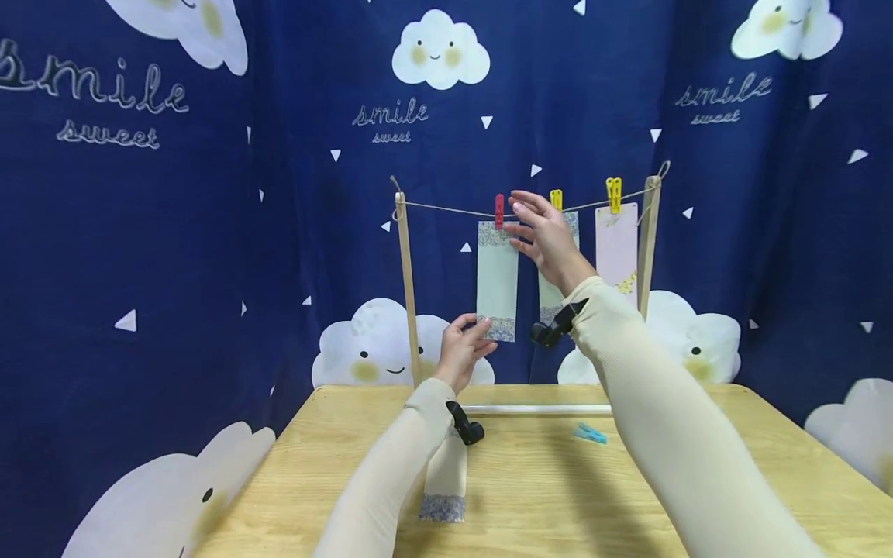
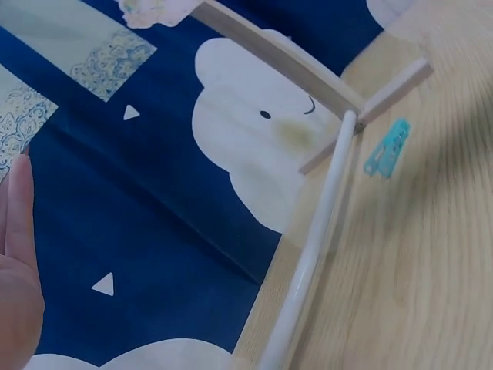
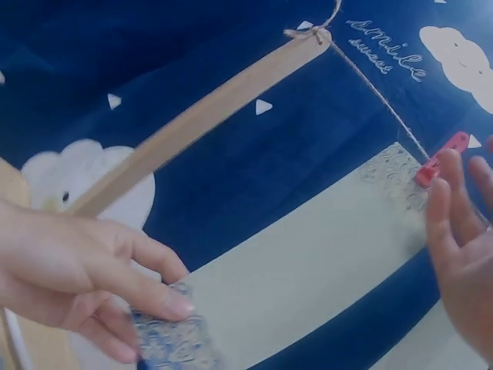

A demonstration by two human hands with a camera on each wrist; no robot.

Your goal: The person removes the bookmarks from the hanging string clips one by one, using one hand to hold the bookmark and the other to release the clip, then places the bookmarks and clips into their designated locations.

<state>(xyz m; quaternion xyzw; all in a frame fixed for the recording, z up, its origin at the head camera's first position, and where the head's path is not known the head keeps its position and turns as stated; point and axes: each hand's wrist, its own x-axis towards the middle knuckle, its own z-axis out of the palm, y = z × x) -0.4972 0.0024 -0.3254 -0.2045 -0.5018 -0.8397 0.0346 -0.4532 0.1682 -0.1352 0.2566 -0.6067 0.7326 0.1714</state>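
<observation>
A pale green paper card (image 1: 497,271) with blue lace-patterned ends hangs from the string under a red clothespin (image 1: 499,211). My left hand (image 1: 460,349) pinches the card's lower left edge, thumb on the front and fingers behind, as the right wrist view shows. Up beside the red clothespin, my right hand (image 1: 554,244) has its fingers spread and holds nothing. Its fingertips overlap the card's upper right corner in the head view. Just behind that hand hangs another lace-patterned card (image 1: 551,298), partly hidden, under a yellow clothespin (image 1: 556,199).
A pink card (image 1: 617,252) hangs at the right under another yellow clothespin (image 1: 614,195). Wooden posts (image 1: 406,279) hold the string, with a white rod (image 1: 537,409) low between them. On the table (image 1: 530,480) lie a blue clothespin (image 1: 591,433) and a lace-ended card (image 1: 444,484), partly under my left arm.
</observation>
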